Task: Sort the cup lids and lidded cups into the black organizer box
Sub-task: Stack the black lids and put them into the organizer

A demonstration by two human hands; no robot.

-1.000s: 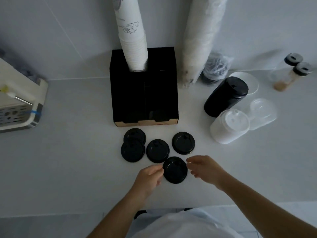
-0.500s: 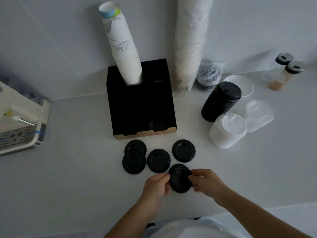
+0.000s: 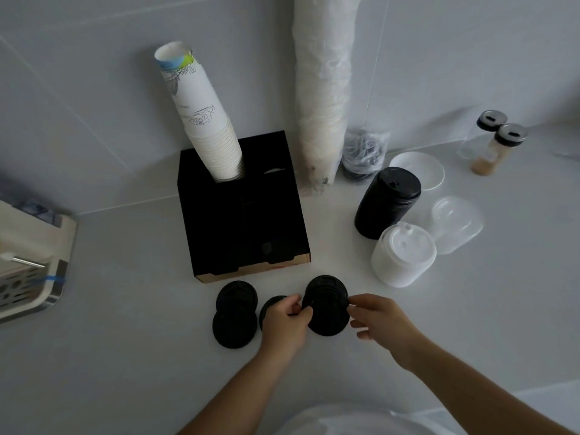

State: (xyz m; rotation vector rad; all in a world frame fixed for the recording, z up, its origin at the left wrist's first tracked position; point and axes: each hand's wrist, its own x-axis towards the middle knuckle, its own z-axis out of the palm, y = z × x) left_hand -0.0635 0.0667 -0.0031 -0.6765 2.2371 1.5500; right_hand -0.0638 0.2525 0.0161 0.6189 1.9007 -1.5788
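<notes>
**Lid pinched between both hands, organizer straight ahead**

Both hands meet on one black lid (image 3: 326, 312), the nearest of the loose lids to the bench's front edge. The left hand (image 3: 287, 321) has its thumb and fingers closed on the lid's left rim; the right hand (image 3: 381, 321) touches the right rim with its fingertips (image 3: 353, 301), the other fingers loosely spread, so the grip on that side looks light. The lid seems to overlap a second lid (image 3: 326, 285) just behind it; whether it is being stacked onto that one or lifted clear of it, I cannot tell.

What matters for the coming move is direction. The black organizer box (image 3: 241, 208) stands directly beyond the held lid, toward the wall at the bench's back edge, its open front facing the person. The lid lies flat, so it has no long axis to turn; it only needs carrying forward and a little left. The left hand is the nearer to the box's front slots.

Other lids wait to the left: a pair of overlapping lids (image 3: 235, 312) and one partly hidden under the left hand (image 3: 270, 306). The lidded cups, a black cup (image 3: 387, 202) and a white cup (image 3: 403, 255), lie on their sides toward the bench's right, well apart from both hands.
</notes>
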